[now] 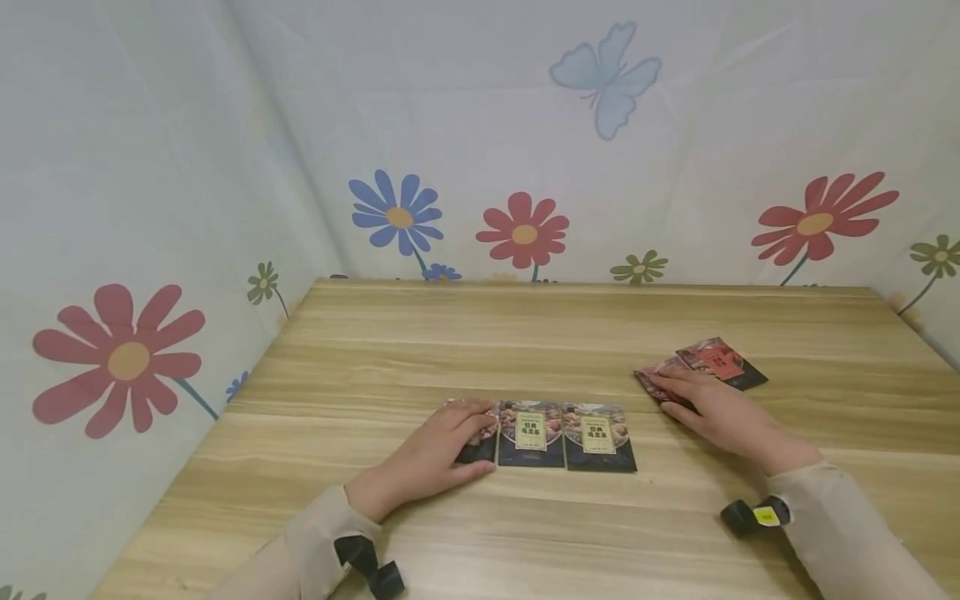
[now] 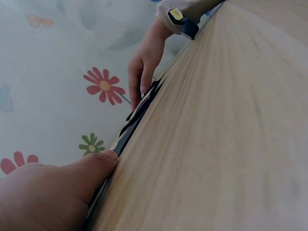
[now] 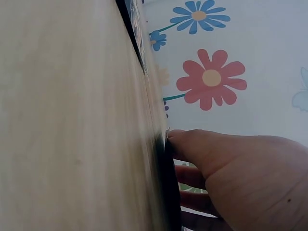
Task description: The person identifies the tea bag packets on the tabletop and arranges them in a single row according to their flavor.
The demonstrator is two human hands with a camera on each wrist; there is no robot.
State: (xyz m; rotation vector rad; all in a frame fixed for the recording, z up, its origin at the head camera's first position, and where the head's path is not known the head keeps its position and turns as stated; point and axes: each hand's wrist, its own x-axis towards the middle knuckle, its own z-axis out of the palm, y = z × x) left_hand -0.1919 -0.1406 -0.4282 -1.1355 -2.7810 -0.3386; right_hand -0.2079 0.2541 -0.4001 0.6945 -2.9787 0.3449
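Note:
Two flat packets (image 1: pixel 531 435) with dark lower parts and pale yellow labels lie side by side at the middle of the table. A third packet (image 1: pixel 478 450) joins this row at its left end, mostly covered by my left hand (image 1: pixel 431 454). The fingers rest over it, and the thumb (image 2: pixel 98 166) touches its near edge. Farther right, my right hand (image 1: pixel 723 412) holds a reddish packet (image 1: pixel 651 385) between fingers and thumb (image 3: pixel 185 142). Another packet (image 1: pixel 723 363) with a red label lies just behind, overlapping it in the head view.
A wood-grain table (image 1: pixel 480 333) spans the space before me. White cloth (image 1: pixel 465 108) printed with flowers and a butterfly hangs behind it and along the sides. Dark wrist-worn devices (image 1: pixel 371 567) sit on both sleeves.

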